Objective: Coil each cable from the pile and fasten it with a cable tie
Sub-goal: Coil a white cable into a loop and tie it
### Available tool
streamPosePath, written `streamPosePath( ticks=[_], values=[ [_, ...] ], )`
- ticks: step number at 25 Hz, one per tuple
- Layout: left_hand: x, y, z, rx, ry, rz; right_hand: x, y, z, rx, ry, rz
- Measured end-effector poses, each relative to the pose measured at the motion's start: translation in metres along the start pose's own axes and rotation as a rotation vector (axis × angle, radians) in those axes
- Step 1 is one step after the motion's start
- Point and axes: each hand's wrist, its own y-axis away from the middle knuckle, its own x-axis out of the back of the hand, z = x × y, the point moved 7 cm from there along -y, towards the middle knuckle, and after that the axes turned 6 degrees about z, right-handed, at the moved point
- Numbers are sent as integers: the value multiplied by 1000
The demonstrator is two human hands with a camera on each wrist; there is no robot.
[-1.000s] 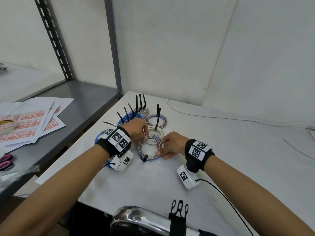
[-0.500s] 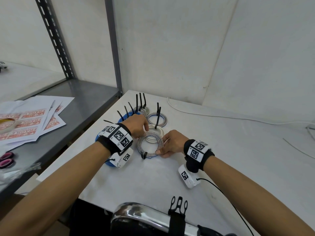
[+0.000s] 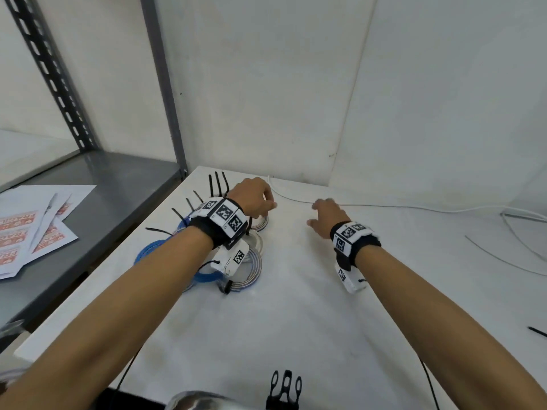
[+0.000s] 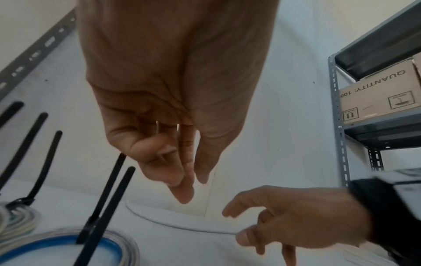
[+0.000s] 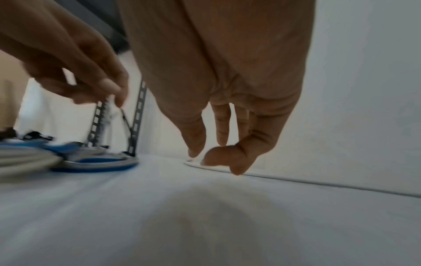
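Observation:
Several coiled cables, each with a black cable tie [image 3: 217,183] standing up, lie at the table's left; the nearest is a grey coil [image 3: 256,267], beside a blue coil [image 3: 148,251] [image 4: 56,241]. A loose white cable [image 3: 384,206] [image 4: 182,223] [image 5: 296,178] runs along the back wall. My left hand [image 3: 270,204] [image 4: 193,187] hovers over its left end, fingers relaxed and holding nothing. My right hand [image 3: 313,214] [image 5: 205,156] hangs just above the same cable, its thumb and fingers apart and loosely bent, with nothing between them.
A grey metal shelf [image 3: 118,187] with printed sheets [image 3: 29,232] stands to the left, its post [image 3: 165,93] at the table corner. Thin loose wires [image 3: 503,261] and a single black tie [image 3: 537,331] lie at the right. A cardboard box [image 4: 376,93] sits on another rack.
Both hands let go of the grey coil, which stays on the table, and moved away from me to the white cable by the wall.

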Motion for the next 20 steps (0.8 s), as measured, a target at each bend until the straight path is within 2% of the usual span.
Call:
streamPosePath(
  ticks=[4, 8, 11, 14, 17, 20],
  values=[
    [-22, -17, 3, -9, 1, -55, -1, -49, 41, -26, 76, -49],
    [-19, -21, 8, -55, 50, -67, 2, -63, 57, -6, 151, -64],
    [-7, -17, 14, -54, 112, -50, 14, -52, 47, 61, 148, 47],
    [13, -10, 26, -70, 84, -12, 63, -32, 27, 131, -5, 267],
    [43, -6, 36, -54, 44, 110, 119, -4, 1, 265, -283, 421],
    [74, 2, 55, -127, 24, 322, 155, 23, -19, 354, -463, 459]
  ],
)
